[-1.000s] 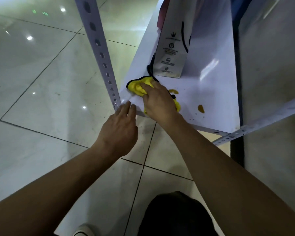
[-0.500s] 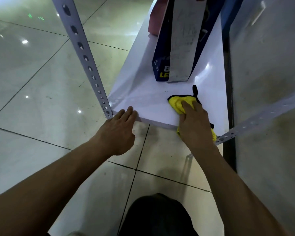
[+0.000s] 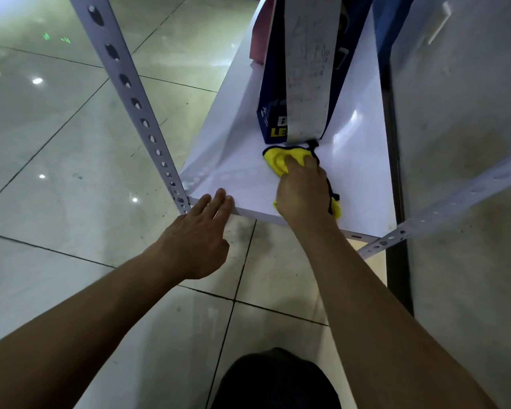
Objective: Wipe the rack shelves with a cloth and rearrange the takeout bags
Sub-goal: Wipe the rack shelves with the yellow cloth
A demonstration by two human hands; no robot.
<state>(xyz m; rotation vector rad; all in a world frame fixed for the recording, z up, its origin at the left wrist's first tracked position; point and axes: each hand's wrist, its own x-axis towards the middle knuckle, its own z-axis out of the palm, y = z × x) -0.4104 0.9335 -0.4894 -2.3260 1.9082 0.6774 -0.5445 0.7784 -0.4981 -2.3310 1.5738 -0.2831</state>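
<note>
The right hand (image 3: 303, 191) presses the yellow cloth (image 3: 281, 160) flat onto the white shelf (image 3: 236, 172), fingers laid over it with the tips curling into its forward fold, so it is pinned and lightly gripped rather than bunched in a fist. Half a second ago the cloth sat at the shelf's near edge toward the right corner; it has since been pushed inward and leftward and now lies against the base of the dark blue takeout bag (image 3: 273, 125), its black trim touching the white paper strip (image 3: 307, 84) hanging down the bag's front. The left hand (image 3: 195, 243) has hardly shifted: its straight, relaxed fingers rest on the near edge by the left corner, beside the perforated upright (image 3: 136, 107), holding nothing and apparently steadying the person. A pink bag (image 3: 260, 39) stands behind the blue one, farther along the shelf. The brown spots seen a second ago are not visible on the open surface now (though the view itself has moved, so I cannot say for certain it is the same patch). My reading is that the near end of the shelf is about wiped and the stroke has reached its limit at the bag; cleaning farther probably means moving that bag aside, which fits the rearranging half of the task, not yet begun.
</note>
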